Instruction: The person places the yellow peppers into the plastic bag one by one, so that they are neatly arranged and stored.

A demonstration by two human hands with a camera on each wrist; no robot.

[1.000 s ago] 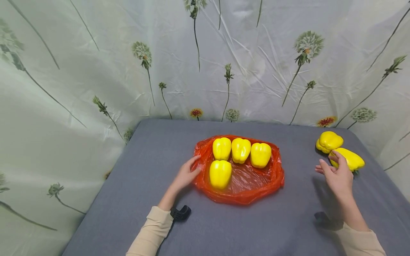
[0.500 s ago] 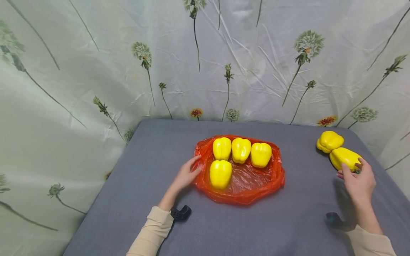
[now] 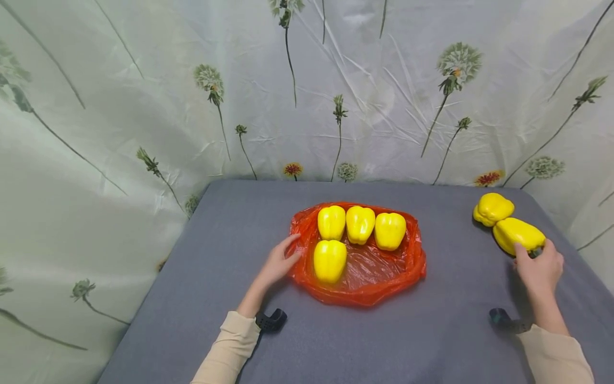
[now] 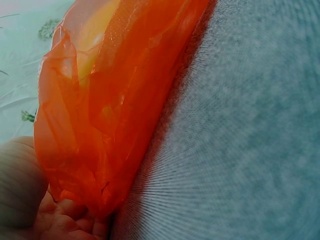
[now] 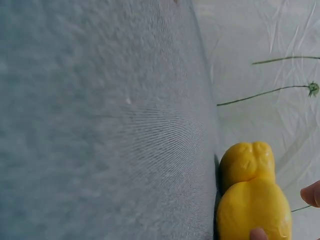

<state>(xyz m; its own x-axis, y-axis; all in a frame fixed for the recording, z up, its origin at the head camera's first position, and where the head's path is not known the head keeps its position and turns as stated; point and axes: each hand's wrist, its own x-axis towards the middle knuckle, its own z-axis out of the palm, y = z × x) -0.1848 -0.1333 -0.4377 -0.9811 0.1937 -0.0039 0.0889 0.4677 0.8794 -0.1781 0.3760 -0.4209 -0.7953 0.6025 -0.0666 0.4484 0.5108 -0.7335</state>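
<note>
A red plastic bag lies spread on the table with its mouth facing up, and several yellow bell peppers sit inside it. At its left side, my left hand holds the bag's edge; in the left wrist view the film runs down between thumb and fingers. My right hand is at the stem end of a yellow bell pepper lying on its side. In the right wrist view one fingertip overlaps this pepper, while another finger stands apart from it.
Behind that pepper, touching it, lies another yellow bell pepper at the table's back right. The grey cloth-covered table ends at a pale curtain printed with flowers. Black bands are on both wrists.
My right hand has moved right, round to the stem end of the nearer loose pepper, and come closer to it. The left hand and the bag have stayed in place.
</note>
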